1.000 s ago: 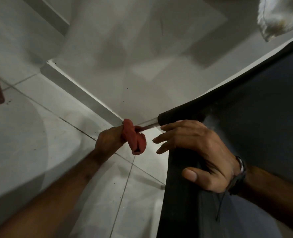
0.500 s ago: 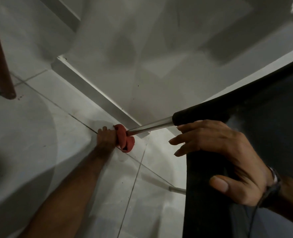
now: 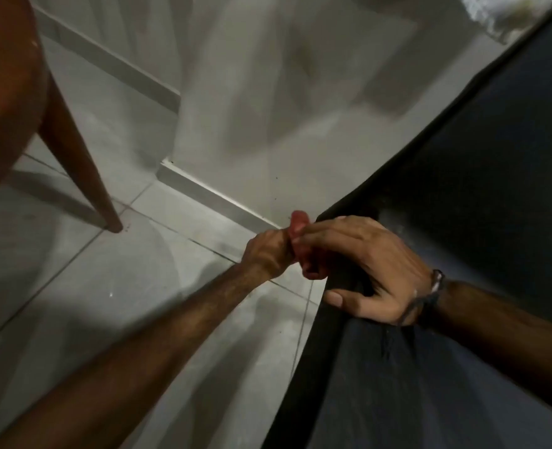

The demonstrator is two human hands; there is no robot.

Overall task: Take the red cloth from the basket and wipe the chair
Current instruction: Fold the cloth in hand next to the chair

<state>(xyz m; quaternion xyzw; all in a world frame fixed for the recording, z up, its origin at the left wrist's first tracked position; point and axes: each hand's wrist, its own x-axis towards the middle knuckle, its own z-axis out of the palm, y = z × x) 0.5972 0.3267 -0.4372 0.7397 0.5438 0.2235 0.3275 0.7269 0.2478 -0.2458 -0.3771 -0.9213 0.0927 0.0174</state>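
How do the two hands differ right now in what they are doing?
The left hand is fisted around the red cloth; the right hand holds no cloth and lies spread over the black chair corner. The right wrist wears a dark band; the left wrist is bare. Both meet at the same chair corner.

The chair (image 3: 462,189) fills the frame from 1 o'clock round to 5 o'clock, its corner near the centre. The right hand (image 3: 375,267) lies on that corner, thumb down over the near edge. The left hand (image 3: 269,251) meets it from 8 o'clock, at the corner's left side, with the cloth (image 3: 303,244) bunched between the two hands. A wooden leg (image 3: 83,170) stands on the floor (image 3: 122,303) at 10 o'clock. The wall (image 3: 268,108) rises behind, at 12 o'clock.
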